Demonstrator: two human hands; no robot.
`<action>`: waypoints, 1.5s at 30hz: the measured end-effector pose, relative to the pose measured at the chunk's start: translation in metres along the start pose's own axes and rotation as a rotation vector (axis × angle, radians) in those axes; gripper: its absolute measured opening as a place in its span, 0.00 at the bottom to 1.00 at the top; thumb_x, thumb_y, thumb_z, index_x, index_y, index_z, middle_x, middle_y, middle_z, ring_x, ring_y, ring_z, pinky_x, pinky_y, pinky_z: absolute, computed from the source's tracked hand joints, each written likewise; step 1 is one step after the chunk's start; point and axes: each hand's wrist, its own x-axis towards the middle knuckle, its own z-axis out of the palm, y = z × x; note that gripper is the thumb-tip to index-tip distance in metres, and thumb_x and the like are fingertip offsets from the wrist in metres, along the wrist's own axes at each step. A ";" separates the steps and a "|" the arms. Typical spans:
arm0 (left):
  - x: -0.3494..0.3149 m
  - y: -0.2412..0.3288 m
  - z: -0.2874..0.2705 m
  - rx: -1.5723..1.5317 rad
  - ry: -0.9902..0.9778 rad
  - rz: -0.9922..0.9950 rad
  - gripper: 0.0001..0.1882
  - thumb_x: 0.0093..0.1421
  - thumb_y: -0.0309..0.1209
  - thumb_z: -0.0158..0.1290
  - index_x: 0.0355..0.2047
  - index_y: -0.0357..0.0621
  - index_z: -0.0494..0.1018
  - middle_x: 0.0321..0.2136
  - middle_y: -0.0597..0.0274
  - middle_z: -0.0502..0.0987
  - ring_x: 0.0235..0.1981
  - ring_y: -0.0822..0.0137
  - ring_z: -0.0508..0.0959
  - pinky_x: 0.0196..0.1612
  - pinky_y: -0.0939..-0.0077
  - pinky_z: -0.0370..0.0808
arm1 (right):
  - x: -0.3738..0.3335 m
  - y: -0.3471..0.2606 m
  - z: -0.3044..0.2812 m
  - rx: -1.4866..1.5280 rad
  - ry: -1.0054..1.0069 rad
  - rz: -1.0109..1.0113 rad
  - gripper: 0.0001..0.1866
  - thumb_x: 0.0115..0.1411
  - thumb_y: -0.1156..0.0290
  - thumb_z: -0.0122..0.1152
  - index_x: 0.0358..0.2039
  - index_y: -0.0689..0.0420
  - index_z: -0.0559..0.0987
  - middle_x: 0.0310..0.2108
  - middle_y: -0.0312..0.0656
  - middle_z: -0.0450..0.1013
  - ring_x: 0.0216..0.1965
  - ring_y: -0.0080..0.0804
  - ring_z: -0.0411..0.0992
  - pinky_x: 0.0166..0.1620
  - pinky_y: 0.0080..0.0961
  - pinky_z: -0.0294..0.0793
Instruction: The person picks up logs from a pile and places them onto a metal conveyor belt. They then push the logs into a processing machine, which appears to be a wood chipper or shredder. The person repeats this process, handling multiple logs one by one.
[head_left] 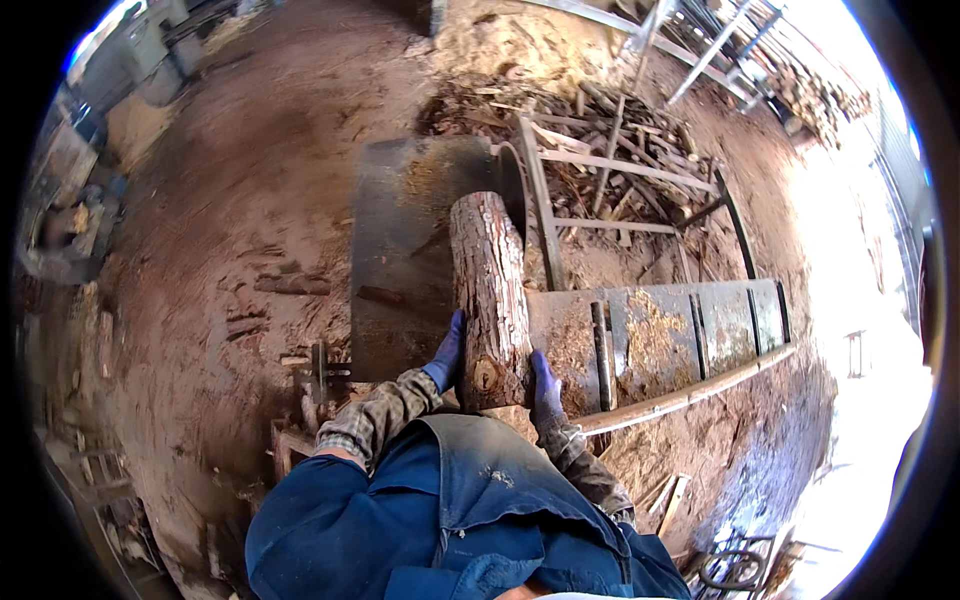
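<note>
A thick log [490, 290] with rough, flaking bark lies lengthwise in front of me on a metal work table [385, 215]. My left hand [447, 353], in a purple-blue glove, presses against the log's left side near its close end. On the opposite side my right hand [547, 388], gloved alike, grips the bark with its thumb side up. Between them the log is held from both sides. Its far end reaches next to the curved edge of a round disc, likely a saw blade [512, 180], which is partly hidden by the log.
To the right runs a roller bed [655, 330] with sawdust and a long rail [690, 385]. Behind it stand a metal frame [545, 205] and a heap of scrap wood [640, 150]. Bark pieces [292, 284] litter the floor at left; machinery [75, 215] stands farther left.
</note>
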 end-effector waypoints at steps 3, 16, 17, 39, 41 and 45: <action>0.004 0.029 -0.030 0.512 0.389 0.154 0.40 0.67 0.58 0.26 0.56 0.29 0.66 0.53 0.45 0.72 0.54 0.56 0.72 0.57 0.69 0.65 | -0.022 -0.019 0.042 -0.418 -0.132 -0.316 0.24 0.60 0.58 0.61 0.46 0.67 0.75 0.34 0.41 0.74 0.34 0.22 0.68 0.37 0.22 0.67; -0.162 -0.003 -0.023 0.995 0.952 0.560 0.50 0.52 0.60 0.57 0.61 0.30 0.57 0.58 0.34 0.63 0.61 0.46 0.63 0.63 0.61 0.60 | 0.000 0.035 0.110 -0.906 -0.442 -0.549 0.33 0.64 0.55 0.54 0.59 0.69 0.62 0.57 0.56 0.65 0.56 0.44 0.65 0.59 0.32 0.62; -0.163 -0.008 -0.022 1.053 1.007 0.576 0.52 0.50 0.61 0.58 0.60 0.30 0.57 0.58 0.34 0.63 0.61 0.46 0.63 0.63 0.61 0.61 | -0.002 0.040 0.120 -0.868 -0.459 -0.492 0.35 0.65 0.53 0.51 0.60 0.69 0.60 0.56 0.56 0.65 0.56 0.41 0.64 0.59 0.31 0.62; -0.159 0.018 -0.055 0.676 0.634 0.463 0.63 0.38 0.63 0.66 0.61 0.27 0.53 0.58 0.37 0.64 0.60 0.46 0.64 0.63 0.61 0.61 | -0.058 0.023 0.166 -0.379 -0.389 -0.415 0.33 0.62 0.63 0.57 0.63 0.62 0.59 0.59 0.46 0.61 0.56 0.40 0.63 0.58 0.34 0.65; -0.172 0.035 -0.068 0.651 0.614 0.412 0.63 0.39 0.63 0.65 0.61 0.27 0.53 0.58 0.37 0.63 0.61 0.47 0.63 0.63 0.62 0.61 | -0.065 0.031 0.185 -0.354 -0.388 -0.343 0.30 0.62 0.62 0.58 0.59 0.64 0.63 0.55 0.46 0.65 0.52 0.37 0.65 0.56 0.33 0.66; -0.224 0.115 -0.062 0.946 0.573 0.356 0.57 0.46 0.68 0.55 0.59 0.27 0.57 0.57 0.34 0.64 0.59 0.44 0.65 0.60 0.59 0.63 | -0.061 0.048 0.217 -0.310 -0.292 -0.361 0.25 0.63 0.57 0.54 0.51 0.66 0.69 0.43 0.45 0.72 0.36 0.32 0.72 0.38 0.32 0.74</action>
